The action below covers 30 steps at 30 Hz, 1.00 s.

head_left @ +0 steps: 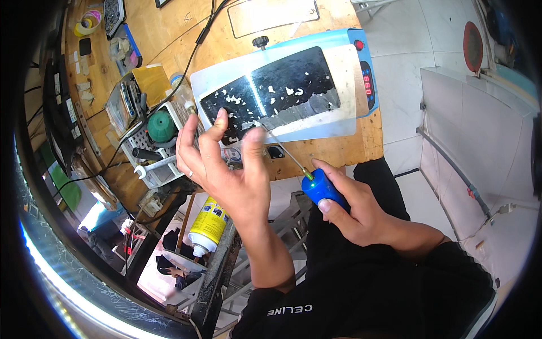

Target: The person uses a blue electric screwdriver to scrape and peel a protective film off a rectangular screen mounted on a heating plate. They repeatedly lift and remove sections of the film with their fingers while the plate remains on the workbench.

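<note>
My right hand grips a blue handheld power tool with a lit green light and a long thin metal shaft. The shaft points up and left to the near edge of a glossy black flat panel. White crumbs and a strip of grey residue lie on the panel. My left hand hovers by the panel's near left corner with fingers spread and nothing in them; the thumb tip is slightly blurred. Beneath the panel are a translucent sheet and a blue heating plate with a red button and a lit display.
A wooden workbench carries it all. On the left stand a white perforated basket, a green round object and a wrench. A black cable crosses the bench. Below my left hand is a yellow spray can.
</note>
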### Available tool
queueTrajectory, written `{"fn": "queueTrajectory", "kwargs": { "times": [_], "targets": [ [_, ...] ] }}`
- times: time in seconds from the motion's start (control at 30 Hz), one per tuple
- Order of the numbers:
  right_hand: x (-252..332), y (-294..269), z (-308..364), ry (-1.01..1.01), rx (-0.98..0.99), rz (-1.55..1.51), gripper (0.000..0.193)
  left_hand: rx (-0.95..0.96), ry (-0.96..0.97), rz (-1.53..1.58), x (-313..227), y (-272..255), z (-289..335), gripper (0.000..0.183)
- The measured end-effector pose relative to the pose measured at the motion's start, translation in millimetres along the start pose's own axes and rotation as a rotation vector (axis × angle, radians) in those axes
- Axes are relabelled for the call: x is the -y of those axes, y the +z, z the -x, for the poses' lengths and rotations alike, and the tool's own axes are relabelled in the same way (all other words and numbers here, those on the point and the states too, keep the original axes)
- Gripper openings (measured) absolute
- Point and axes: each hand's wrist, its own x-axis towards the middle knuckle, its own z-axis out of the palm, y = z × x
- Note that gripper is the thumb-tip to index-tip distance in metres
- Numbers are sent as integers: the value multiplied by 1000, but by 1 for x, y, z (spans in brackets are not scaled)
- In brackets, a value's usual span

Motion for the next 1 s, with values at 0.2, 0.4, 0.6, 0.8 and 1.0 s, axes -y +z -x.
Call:
{"fn": "queueTrajectory", "kwargs": {
  "times": [0.2, 0.4, 0.6, 0.8, 1.0],
  "targets": [
    [-3, 1, -1, -66, -15, 55, 61, -5, -16, 17, -3, 2, 0, 31],
    [1, 3, -4, 44, 91, -9, 65, -21, -25, -33, -2, -1, -3, 23],
    [9, -7, 4, 113, 29, -65, 66, -26, -21, -19, -6, 3, -2, 23],
    [13, -4, -8, 3, 76, 25, 64, 14, -13, 24, 2, -7, -2, 25],
    [13, 5, -24, 10, 90, -30, 64, 22, -56, 193, 7, -2, -7, 35]
  ]
}}
